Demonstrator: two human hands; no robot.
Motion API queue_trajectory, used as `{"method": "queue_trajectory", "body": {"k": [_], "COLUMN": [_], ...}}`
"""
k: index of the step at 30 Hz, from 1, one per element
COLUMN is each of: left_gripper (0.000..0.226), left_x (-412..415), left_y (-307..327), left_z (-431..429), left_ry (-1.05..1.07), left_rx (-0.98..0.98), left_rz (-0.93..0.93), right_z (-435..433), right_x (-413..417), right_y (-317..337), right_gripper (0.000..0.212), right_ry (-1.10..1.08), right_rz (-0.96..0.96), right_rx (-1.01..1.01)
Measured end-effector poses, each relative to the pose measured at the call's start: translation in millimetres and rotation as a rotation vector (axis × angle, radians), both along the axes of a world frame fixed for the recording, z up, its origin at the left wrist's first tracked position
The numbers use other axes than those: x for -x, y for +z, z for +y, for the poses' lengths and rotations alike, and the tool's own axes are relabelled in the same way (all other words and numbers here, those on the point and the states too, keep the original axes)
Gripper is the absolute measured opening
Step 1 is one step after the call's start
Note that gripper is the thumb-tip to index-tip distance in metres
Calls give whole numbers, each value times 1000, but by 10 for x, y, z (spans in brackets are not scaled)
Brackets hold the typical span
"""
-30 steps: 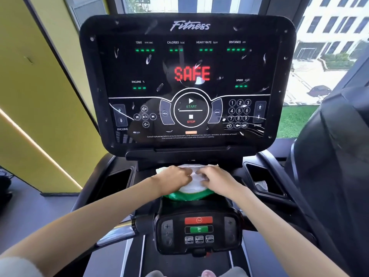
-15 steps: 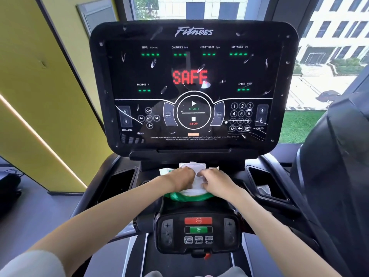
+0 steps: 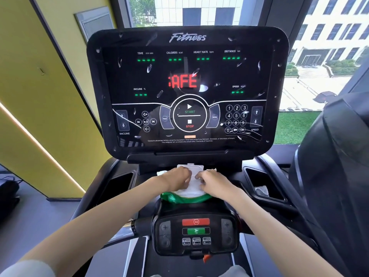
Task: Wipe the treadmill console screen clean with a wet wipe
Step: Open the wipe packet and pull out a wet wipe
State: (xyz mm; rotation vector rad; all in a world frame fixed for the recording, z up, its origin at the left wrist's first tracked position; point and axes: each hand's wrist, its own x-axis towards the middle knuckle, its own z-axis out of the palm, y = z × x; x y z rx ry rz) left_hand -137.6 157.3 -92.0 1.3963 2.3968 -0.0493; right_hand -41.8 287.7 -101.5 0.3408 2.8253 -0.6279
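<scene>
The black treadmill console screen stands upright ahead, lit with red letters and speckled with white smears and streaks. Below it, on the ledge, lies a green wet wipe pack with a white lid flap raised toward the screen. My left hand rests on the pack's left side and my right hand on its right side, fingers curled at the white opening. No loose wipe is visible.
A lower control panel with red stop and green start buttons sits just under the pack. Cup holders flank the ledge; the right one holds crumpled white material. A yellow wall is left, a window ahead, a dark machine right.
The view has shifted so the console sits lower and nearer the middle. The pack's white lid flap now stands more open. Both hands stay on the pack, fingers working at its opening.
</scene>
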Motion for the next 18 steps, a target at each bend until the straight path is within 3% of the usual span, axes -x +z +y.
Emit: {"method": "queue_trajectory", "body": {"k": [4,10,14,18], "left_gripper": [17,17,38,37], "left_x": [-86,-84,-149,-175], "left_y": [-4,4,-90,-112], "left_z": [-5,-106,-79,-30], "left_ry": [-139,-254,-355,-364], "left_rx": [83,28,102,149], "left_rz": [202,264,389,457], "right_z": [-15,-20,-29,-33], "right_x": [12,-3,14,38], "right_y": [15,50,80,124], "right_gripper": [42,39,32,29], "right_ry": [16,44,67,60], "right_rz": [-7,23,1,-2], "right_rx": [-24,-89,-149,-173]}}
